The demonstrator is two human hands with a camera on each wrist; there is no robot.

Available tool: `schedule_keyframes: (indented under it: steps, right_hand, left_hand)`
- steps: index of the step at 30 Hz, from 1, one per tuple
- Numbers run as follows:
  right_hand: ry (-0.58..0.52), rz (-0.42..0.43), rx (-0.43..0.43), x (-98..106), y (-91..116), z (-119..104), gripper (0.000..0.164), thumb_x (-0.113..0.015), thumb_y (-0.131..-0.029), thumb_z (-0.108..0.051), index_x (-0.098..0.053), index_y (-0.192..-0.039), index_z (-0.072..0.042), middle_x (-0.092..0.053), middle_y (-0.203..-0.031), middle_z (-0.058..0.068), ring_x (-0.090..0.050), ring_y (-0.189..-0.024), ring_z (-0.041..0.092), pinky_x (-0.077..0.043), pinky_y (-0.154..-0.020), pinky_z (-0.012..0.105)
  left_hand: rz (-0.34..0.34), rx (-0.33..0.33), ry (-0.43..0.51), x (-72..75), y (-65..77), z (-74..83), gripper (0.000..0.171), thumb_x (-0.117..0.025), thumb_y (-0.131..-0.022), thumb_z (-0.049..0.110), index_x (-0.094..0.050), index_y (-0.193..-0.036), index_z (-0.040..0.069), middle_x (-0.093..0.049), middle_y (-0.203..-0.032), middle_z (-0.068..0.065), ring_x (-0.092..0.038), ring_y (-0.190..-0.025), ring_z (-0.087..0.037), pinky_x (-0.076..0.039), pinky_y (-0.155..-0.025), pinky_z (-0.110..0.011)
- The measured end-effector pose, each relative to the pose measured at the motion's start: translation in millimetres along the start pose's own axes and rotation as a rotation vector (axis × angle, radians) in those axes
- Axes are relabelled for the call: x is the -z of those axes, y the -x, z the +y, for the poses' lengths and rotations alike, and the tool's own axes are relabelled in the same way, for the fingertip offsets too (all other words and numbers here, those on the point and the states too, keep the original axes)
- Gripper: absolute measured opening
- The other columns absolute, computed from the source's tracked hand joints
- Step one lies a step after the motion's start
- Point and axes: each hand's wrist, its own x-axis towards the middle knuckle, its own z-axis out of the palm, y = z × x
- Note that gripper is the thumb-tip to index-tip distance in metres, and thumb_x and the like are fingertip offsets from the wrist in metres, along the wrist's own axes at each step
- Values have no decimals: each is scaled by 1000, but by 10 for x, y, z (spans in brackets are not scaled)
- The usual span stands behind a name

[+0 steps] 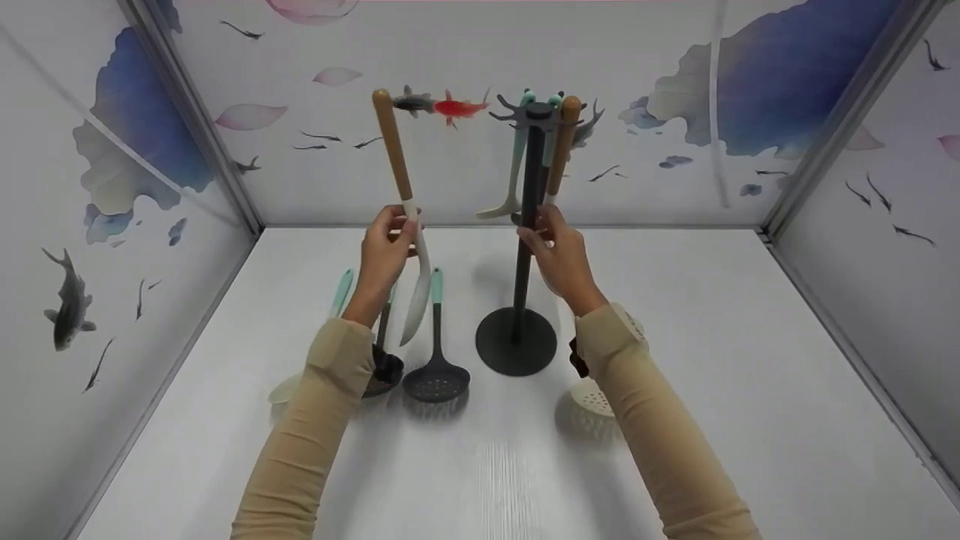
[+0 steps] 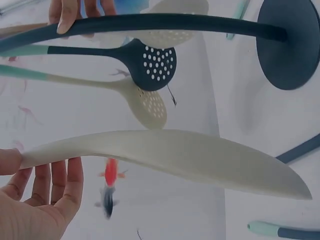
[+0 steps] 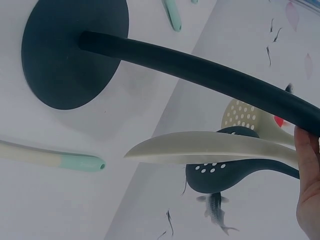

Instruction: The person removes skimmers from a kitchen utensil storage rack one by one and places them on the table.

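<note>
My left hand (image 1: pixel 386 244) holds a cream spatula (image 1: pixel 418 300) by its neck, the brown handle pointing up and the curved blade down. In the left wrist view the blade of the spatula (image 2: pixel 175 155) stretches right from the thumb and fingers of my left hand (image 2: pixel 42 205). On the other side, my right hand (image 1: pixel 561 251) grips the pole of a black utensil stand (image 1: pixel 521 277), its thumb across the front. Close beside that hand hangs a brown-handled utensil (image 1: pixel 561 150), its neck partly hidden. A dark slotted spoon (image 2: pixel 152 65) and a cream slotted spoon (image 2: pixel 142 102) hang behind the pole.
A dark skimmer (image 1: pixel 436 382) lies left of the stand's round base, with another dark utensil (image 1: pixel 382 375) beside it. Partly under the left sleeve is a cream utensil (image 1: pixel 285 390). A cream skimmer (image 1: pixel 592 397) lies by the right sleeve. Patterned walls enclose the white table (image 1: pixel 495 465).
</note>
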Motion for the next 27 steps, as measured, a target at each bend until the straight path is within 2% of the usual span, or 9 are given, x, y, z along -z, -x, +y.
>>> schedule_keyframes:
  steps: [3,10,14,19,24,27]
  right_hand:
    - [-5,7,-7,7,10,-22,30,-57,-93,-16,-51,-119,-3,-61,-100,18,-64,-93,29,-54,-79,36]
    - [-4,-3,0,46,109,-353,27,-54,-93,-7,-49,-118,4,-59,-101,24,-63,-95,35,-53,-81,42]
    - [-6,3,20,47,119,-369,26,-54,-93,-6,-49,-117,5,-59,-100,24,-63,-94,36,-52,-81,44]
    - [-3,15,44,49,116,-356,26,-55,-93,-6,-50,-115,6,-60,-98,24,-63,-92,35,-53,-79,44]
    - [5,10,33,48,117,-359,26,-55,-93,-7,-50,-115,5,-60,-98,23,-63,-92,35,-53,-79,42]
    - [4,4,20,49,115,-362,27,-55,-93,-7,-49,-116,5,-60,-99,24,-63,-93,36,-53,-80,42]
  left_hand:
    - [41,3,5,189,9,-63,29,-48,-98,20,-52,-123,7,-56,-110,-15,-58,-94,-20,-52,-82,-34]
    - [191,38,22,675,70,-221,33,-47,-98,22,-48,-126,6,-52,-104,-5,-55,-90,-15,-52,-77,-29]
    - [286,54,33,937,114,-293,33,-48,-97,24,-47,-125,7,-52,-100,-2,-55,-88,-14,-51,-74,-26]
    - [387,105,44,1219,172,-366,27,-50,-96,27,-48,-119,13,-49,-97,6,-50,-87,-10,-45,-74,-23]
    - [464,157,30,1437,229,-499,18,-50,-96,27,-49,-111,18,-47,-95,9,-45,-83,-5,-38,-75,-23]
    - [498,198,-9,1547,269,-615,19,-48,-96,28,-49,-113,17,-46,-94,9,-44,-83,-4,-36,-77,-23]
